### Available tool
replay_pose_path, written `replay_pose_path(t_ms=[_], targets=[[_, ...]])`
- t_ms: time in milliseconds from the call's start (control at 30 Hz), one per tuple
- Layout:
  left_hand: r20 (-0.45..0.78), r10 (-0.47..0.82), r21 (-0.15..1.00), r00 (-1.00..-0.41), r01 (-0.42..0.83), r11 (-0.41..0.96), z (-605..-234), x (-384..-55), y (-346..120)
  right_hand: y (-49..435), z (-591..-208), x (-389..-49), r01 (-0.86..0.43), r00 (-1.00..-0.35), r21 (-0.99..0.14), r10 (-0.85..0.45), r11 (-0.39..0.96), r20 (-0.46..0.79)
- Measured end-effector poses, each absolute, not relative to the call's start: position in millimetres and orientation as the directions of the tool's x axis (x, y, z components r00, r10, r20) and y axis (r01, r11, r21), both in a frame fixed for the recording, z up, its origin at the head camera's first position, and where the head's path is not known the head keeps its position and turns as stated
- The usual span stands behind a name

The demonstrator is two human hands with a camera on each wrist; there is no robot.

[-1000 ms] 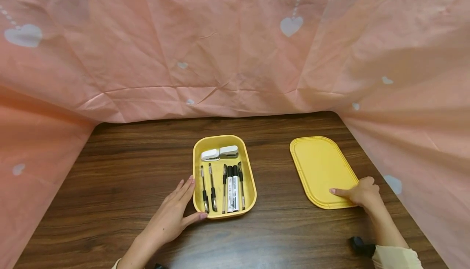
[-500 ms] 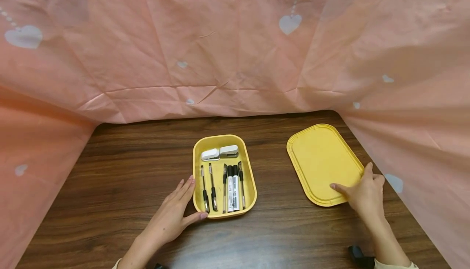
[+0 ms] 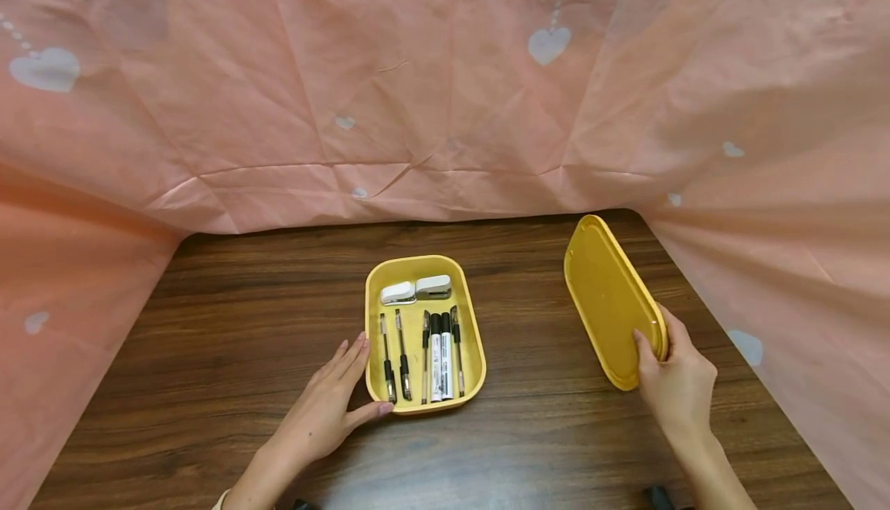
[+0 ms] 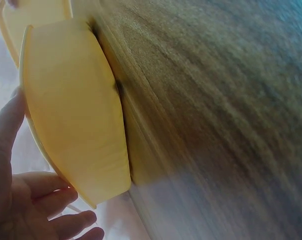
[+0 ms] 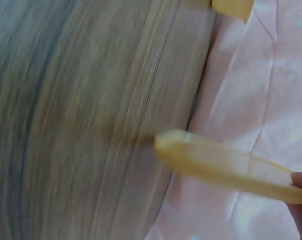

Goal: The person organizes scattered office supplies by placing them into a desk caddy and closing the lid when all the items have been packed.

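A yellow plastic box point(image 3: 477, 340) without a cover stands on the table, holding a white stapler point(image 3: 398, 293), several black-gripped pens point(image 3: 403, 363) and two black-capped markers point(image 3: 436, 363). My left hand point(image 3: 323, 402) rests against the box's left side, fingers straight along the rim and thumb at the near corner. In the left wrist view, thumb and fingertips touch the rim. At the right, my right hand point(image 3: 677, 379) grips the yellow lid point(image 3: 608, 301) by its near end, thumb on the face towards the box. The lid is tilted steeply on its long edge.
Brown wood-grain table point(image 3: 243, 317) lies under everything. A pink curtain point(image 3: 445, 108) with pale hearts hangs behind it and along both sides. A small black object point(image 3: 657, 497) shows by the right wrist at the bottom edge.
The right hand has picked up the lid's near end and turned it from flat to steeply tilted, its right edge up. The left hand and box have stayed put.
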State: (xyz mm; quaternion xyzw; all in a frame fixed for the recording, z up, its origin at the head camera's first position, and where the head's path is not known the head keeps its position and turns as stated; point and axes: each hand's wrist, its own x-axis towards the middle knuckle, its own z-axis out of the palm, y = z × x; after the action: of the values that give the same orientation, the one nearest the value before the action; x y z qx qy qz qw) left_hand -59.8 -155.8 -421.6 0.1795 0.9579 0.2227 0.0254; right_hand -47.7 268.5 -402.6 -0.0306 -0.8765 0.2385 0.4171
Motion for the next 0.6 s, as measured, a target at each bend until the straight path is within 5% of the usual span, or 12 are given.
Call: replay_pose_path(t_ms=[233, 600], targets=[[0.033, 0.357, 0.432, -0.933, 0.335, 0.837, -422, -60, -156, 255, -408, -51, -0.306, -0.556, -0.272, 0.06, 0.912, 0.829], [0.033, 0.357, 0.433, -0.933, 0.336, 0.837, -423, -61, -156, 240, -408, -53, -0.384, -0.433, -0.109, -0.075, 0.917, 0.898]])
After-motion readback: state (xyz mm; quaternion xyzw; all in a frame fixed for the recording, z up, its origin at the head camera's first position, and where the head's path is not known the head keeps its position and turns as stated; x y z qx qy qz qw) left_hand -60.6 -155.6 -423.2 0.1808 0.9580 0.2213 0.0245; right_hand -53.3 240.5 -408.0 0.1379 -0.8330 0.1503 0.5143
